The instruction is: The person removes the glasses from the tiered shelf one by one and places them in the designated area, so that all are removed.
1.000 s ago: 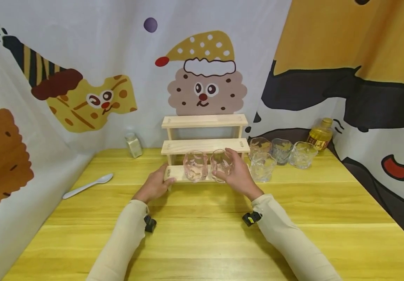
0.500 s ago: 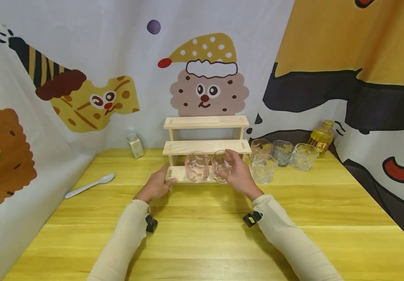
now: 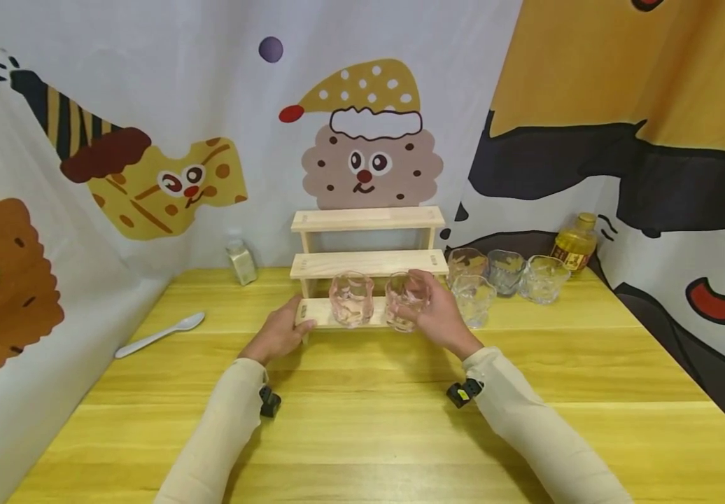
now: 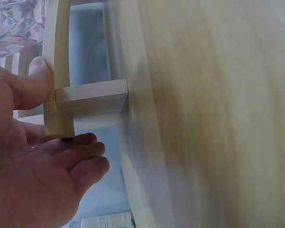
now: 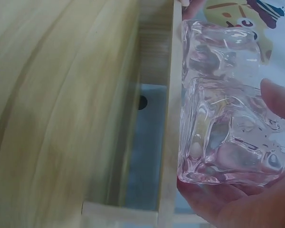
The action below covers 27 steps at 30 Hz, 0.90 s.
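A three-tier wooden rack (image 3: 369, 264) stands at the back of the table. On its lowest shelf is a pink-tinted glass (image 3: 351, 301), upright. To its right, a second pinkish glass (image 5: 235, 137) is in the grip of my right hand (image 3: 439, 313), thumb on one side and fingers on the other; its base is right at the shelf board. My left hand (image 3: 279, 330) holds the left end of the lowest shelf, the thumb (image 4: 38, 78) on top and the other fingers (image 4: 88, 161) at the end and underneath.
Several glasses, including a clear one (image 3: 474, 302) and a grey one (image 3: 506, 273), stand right of the rack, with a yellow oil bottle (image 3: 575, 241) behind. A small jar (image 3: 241, 262) and a white spoon (image 3: 161, 336) are at left. A printed curtain (image 3: 211, 70) hangs behind.
My right hand has shifted slightly right along the lowest shelf with its glass, widening the gap between the two pink glasses. My left hand keeps its hold on the shelf end.
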Available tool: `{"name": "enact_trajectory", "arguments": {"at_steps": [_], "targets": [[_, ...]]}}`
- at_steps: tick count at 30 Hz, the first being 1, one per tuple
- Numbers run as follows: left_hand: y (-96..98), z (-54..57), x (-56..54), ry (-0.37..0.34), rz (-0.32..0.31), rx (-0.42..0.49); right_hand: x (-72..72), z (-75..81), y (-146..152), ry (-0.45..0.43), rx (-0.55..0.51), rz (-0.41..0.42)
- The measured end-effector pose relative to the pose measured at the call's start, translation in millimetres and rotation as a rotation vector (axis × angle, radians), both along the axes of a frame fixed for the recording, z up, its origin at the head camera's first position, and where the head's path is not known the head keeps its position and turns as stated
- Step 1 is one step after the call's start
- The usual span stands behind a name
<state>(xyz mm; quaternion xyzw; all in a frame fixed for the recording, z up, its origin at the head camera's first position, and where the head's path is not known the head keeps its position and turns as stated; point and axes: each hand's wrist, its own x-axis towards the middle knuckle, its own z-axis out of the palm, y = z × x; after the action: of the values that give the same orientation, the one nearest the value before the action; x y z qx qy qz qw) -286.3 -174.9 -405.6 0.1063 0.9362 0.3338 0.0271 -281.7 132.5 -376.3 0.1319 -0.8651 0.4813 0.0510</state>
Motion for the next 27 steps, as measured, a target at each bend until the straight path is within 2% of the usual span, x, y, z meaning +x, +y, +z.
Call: {"name": "enact_trajectory", "arguments": {"at_steps": [8, 15, 21, 27], "targets": [[-0.9, -0.8, 1.5, -0.010, 0.001, -0.012, 9.5, 4.7, 18.7, 0.029, 0.027, -0.006], [-0.7, 0.7, 0.7, 0.013, -0.004, -0.023, 18.8, 15.3, 37.7, 0.051, 0.040, -0.024], [-0.3, -0.2, -0.4, 0.005, -0.014, -0.019, 29.3, 17.3, 62.1, 0.078, 0.081, -0.056], [-2.3, -3.6, -2.3, 0.026, -0.011, -0.020, 35.7, 21.0, 89.7, 0.111, 0.122, -0.073]]}}
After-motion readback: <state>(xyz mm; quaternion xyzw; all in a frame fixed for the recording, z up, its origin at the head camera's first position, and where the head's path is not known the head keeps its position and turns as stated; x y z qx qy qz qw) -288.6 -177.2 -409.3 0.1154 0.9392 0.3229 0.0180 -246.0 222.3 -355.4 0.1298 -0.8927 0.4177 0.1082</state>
